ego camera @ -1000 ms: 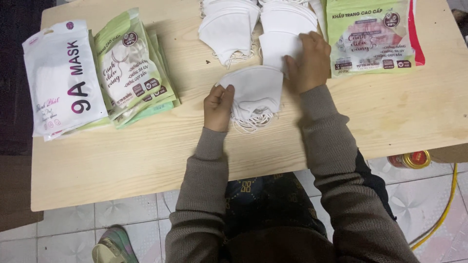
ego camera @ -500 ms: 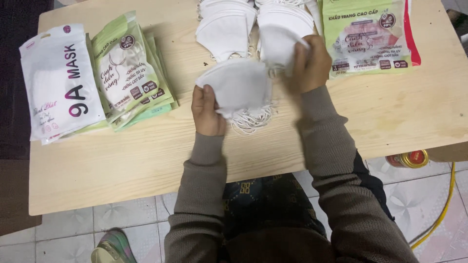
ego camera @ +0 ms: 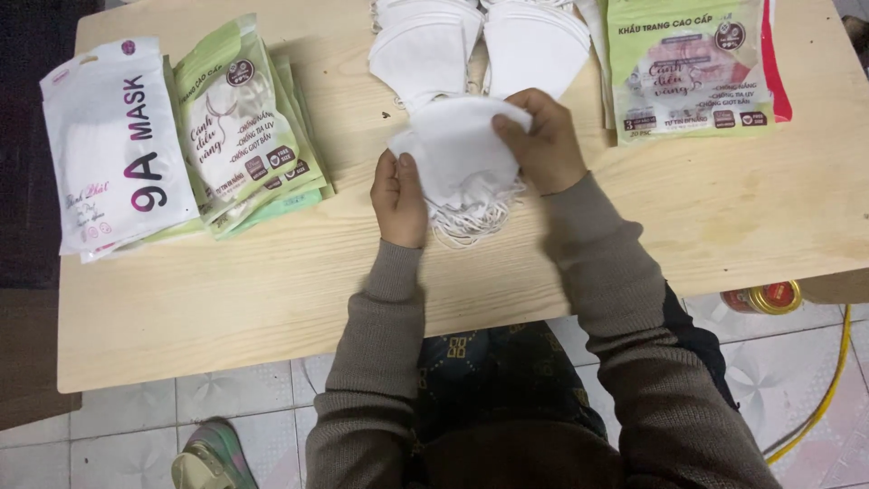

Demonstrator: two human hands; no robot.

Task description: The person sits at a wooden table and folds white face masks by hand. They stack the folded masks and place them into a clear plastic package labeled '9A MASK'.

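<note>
1. Your left hand [ego camera: 398, 195] and your right hand [ego camera: 541, 143] share one load — a small stack of white face masks [ego camera: 457, 154] raised just above the table. Left fingers are closed on the stack's lower left corner, thumb on top; right fingers are wrapped over its upper right edge. Both sleeves are grey-brown knit.
2. Your wooden table [ego camera: 272, 281] — pale, grained top, filling most of the view, with tiled floor below its near edge.
3. Your large green-and-pink printed pack [ego camera: 688, 68] lies flat at the far right of the table, a red edge showing along its right side, well apart from your right hand.
4. Your white mask pouch [ego camera: 113, 149] lies at the far left, slightly tilted, overlapping the green packs beside it.
5. Your pile of green printed pouches [ego camera: 244, 127] is fanned just right of the white pouch, well apart from your left hand.
6. Your two heaps of loose white masks [ego camera: 425, 50] sit at the far edge, side by side, directly beyond the held stack.
7. Your held stack's white ear loops [ego camera: 475, 217] hang in a tangle beneath it, between your hands, reaching the tabletop.
8. Your floor holds a yellow hose [ego camera: 828, 380] at right and a red-and-gold tin [ego camera: 769, 296] just beside the table edge.
</note>
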